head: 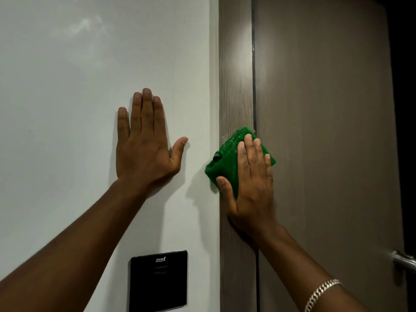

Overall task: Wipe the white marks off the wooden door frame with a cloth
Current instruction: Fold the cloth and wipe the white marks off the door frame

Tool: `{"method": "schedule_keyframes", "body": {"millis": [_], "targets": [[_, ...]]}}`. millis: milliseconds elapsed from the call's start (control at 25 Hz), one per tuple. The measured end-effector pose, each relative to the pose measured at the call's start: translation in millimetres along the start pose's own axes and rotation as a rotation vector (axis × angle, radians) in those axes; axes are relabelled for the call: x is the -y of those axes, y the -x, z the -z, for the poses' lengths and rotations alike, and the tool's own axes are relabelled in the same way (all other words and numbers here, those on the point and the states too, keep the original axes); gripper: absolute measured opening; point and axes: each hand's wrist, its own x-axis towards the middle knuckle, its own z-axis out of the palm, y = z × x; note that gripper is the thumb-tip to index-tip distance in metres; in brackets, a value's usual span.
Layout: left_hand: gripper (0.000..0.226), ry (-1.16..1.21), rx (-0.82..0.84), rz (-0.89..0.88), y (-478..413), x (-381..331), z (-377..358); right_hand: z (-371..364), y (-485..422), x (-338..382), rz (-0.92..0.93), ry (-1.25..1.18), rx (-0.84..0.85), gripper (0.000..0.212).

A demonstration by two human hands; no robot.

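Against the door frame [235, 86], a cloth [225, 163] is pressed by the flat, straight-fingered right hand [252, 190]; white marks [253, 50] may be missed through bunching.

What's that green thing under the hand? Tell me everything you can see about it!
It is a bright green cloth, folded into a thick, square pad turned like a diamond. Its weave looks nubbly, with small pale glints near the top corner. The right hand presses it flat against the brown wooden door frame, fingers straight across it and the thumb along its lower edge. Its left corner sticks out over the white wall, and its right corner reaches onto the door.
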Motion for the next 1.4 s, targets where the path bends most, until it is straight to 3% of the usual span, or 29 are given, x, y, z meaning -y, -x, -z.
{"method": "schedule_keyframes", "body": {"millis": [120, 280, 360, 720, 1000, 1120, 1240, 1400], "targets": [[0.086, 0.011, 0.005, 0.018, 1.2, -1.3, 0.7, -1.0, -24.1, 3.1, -0.085, -0.039, -0.048, 0.075], [0.086, 0.013, 0.012, 0.024, 2.7, -1.5, 1.1, 0.6, -7.3, 3.1, 0.036, 0.007, 0.020, 0.076], [0.086, 0.016, 0.014, 0.019, 2.6, -2.0, 1.5, 3.3, -5.5, -2.7, 0.011, -0.010, 0.013, 0.076], [0.086, 0.003, 0.019, 0.026, 2.9, -1.4, -0.5, 8.1, -114.5, 6.1, -0.069, 0.059, 0.010, 0.079], [0.080, 0.079, 0.100, -0.009, 19.6, -8.2, 4.6, 4.1, -60.8, 13.6, -0.066, 0.109, 0.029, 0.076], [0.070, 0.244, 0.150, -0.083, 44.7, -23.3, 12.6, 8.8, -14.6, 16.3, -0.069, 0.086, 0.103, 0.077], [0.058, 0.577, 0.190, -0.136, 99.6, -56.4, 23.3, 19.2, 36.5, 18.7, -0.060, 0.046, 0.216, 0.078], [0.041, 0.921, 0.276, 0.214, 168.0, -97.1, 43.3, 49.9, 101.4, 11.9, -0.038, -0.158, 0.426, 0.073]]}}
